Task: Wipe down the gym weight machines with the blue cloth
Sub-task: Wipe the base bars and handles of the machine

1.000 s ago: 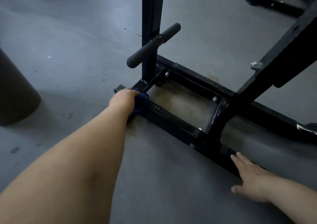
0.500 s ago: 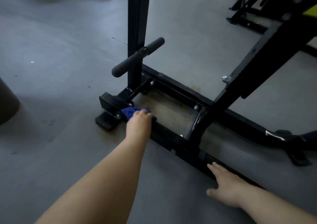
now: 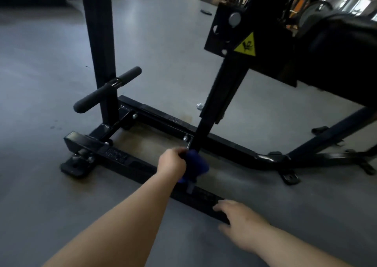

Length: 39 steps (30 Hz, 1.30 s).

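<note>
1. The left hand (image 3: 172,162) grips the blue cloth (image 3: 194,162), with the fingers curled around it, and presses it against the lower end of the slanted black post (image 3: 222,95) of the weight machine.
2. The cloth is bunched; it sits just where the slanted post meets the near base bar (image 3: 132,162), and part of it hangs down over that bar.
3. The right hand (image 3: 242,223) lies flat, with relaxed and nearly straight fingers; the fingertips (image 3: 219,205) touch the near base bar further to the right, and the hand holds nothing.
4. The base of the machine is a low black frame on the grey floor (image 3: 40,82), with a second bar (image 3: 163,119) behind the near one and a flat foot plate (image 3: 74,165) at the left end.
5. On the left, an upright black post (image 3: 102,52) rises from the frame, and a padded roller handle (image 3: 107,90) goes across it.
6. A yellow triangular warning sticker (image 3: 245,46) is on the upper part of the slanted post, beside a black plate with round holes (image 3: 222,27).
7. At the upper right there is a dark padded part (image 3: 336,48) of the machine; its details are too dark to tell.
</note>
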Tool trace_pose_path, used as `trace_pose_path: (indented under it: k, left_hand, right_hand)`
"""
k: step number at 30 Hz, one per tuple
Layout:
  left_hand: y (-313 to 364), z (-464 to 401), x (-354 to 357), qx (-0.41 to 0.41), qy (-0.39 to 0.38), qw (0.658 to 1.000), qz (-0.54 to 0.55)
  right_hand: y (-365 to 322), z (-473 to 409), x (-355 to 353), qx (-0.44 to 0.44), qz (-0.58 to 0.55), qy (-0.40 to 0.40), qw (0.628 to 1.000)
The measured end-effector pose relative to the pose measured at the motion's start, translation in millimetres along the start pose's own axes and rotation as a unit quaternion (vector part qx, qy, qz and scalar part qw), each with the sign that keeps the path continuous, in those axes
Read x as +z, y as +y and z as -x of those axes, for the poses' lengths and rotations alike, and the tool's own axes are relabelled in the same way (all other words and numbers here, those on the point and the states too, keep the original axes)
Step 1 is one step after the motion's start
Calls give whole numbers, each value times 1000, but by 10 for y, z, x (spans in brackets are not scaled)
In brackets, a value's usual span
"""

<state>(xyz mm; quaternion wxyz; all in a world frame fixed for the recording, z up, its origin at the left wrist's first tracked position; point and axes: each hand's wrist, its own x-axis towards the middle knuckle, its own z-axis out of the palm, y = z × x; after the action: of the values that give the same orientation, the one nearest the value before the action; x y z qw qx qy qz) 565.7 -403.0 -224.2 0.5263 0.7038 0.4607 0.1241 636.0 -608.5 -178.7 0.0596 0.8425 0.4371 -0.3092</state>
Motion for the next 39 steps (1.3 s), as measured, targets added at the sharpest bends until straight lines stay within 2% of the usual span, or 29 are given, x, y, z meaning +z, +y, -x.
trace_pose_path:
  k: [1,3,5,6,7,8,10,11,13,16,18,20,21,23,26,28,30,31,33,36,37,39]
  left_hand:
    - [223,-23,24,-32,18,989,147]
    - [697,-8,36,-101,12,913,394]
    - [1054,72,51,-151,34,833,531]
    - [1194,162,71,-157,50,822,545]
    - [1290,246,102,-129,80,836,527]
    - [1363,373,104,-59,115,860,493]
    - [1506,603,52,152,174,885,405]
    - [1608,642,-17,243,193,884,349]
    - [1747,560,-142,362,255,874,199]
    - [1607,344,-214,459,287,840,-27]
    - [1276,227,-148,460,283,830,-136]
    - [989,191,-79,411,253,856,-184]
    - [943,190,-54,392,237,872,-173]
    - [1124,231,-59,389,250,881,-106]
    - [1614,307,-197,426,292,856,0]
    - [1630,231,-189,483,309,818,-52]
    - [1277,63,-78,508,309,793,-136]
    - [1051,-9,-3,497,300,798,-159]
    - [739,-66,133,456,272,831,-168]
    - [824,-20,196,420,280,858,-98]
    - [888,-19,179,424,291,854,-77]
    - [934,-72,119,473,310,818,-106]
  right_hand:
    - [29,6,-13,3,-6,13,1000]
    - [64,23,-57,15,-15,30,999]
    - [63,54,-127,18,-15,29,999]
    - [56,68,-169,14,-16,26,999]
    - [34,92,-214,8,-17,27,999]
    - [10,121,-252,4,-17,32,999]
    - [-30,187,-306,3,-21,44,999]
    - [-32,212,-328,3,-25,52,998]
    - [-40,268,-384,1,-28,60,998]
    - [-43,317,-470,2,-28,78,997]
    - [-54,354,-520,5,-28,105,994]
    - [-37,374,-531,8,-20,116,993]
    - [-15,379,-532,6,-17,119,993]
    - [28,386,-544,8,-25,123,992]
    - [82,345,-527,6,-42,106,993]
    - [101,313,-510,7,-42,108,993]
    - [126,293,-497,6,-48,124,991]
    - [141,289,-496,-1,-45,129,991]
    - [176,269,-524,-9,-39,135,990]
    - [236,192,-623,-21,-45,171,984]
    - [238,162,-658,-28,-47,186,981]
    - [218,101,-710,-43,-61,200,977]
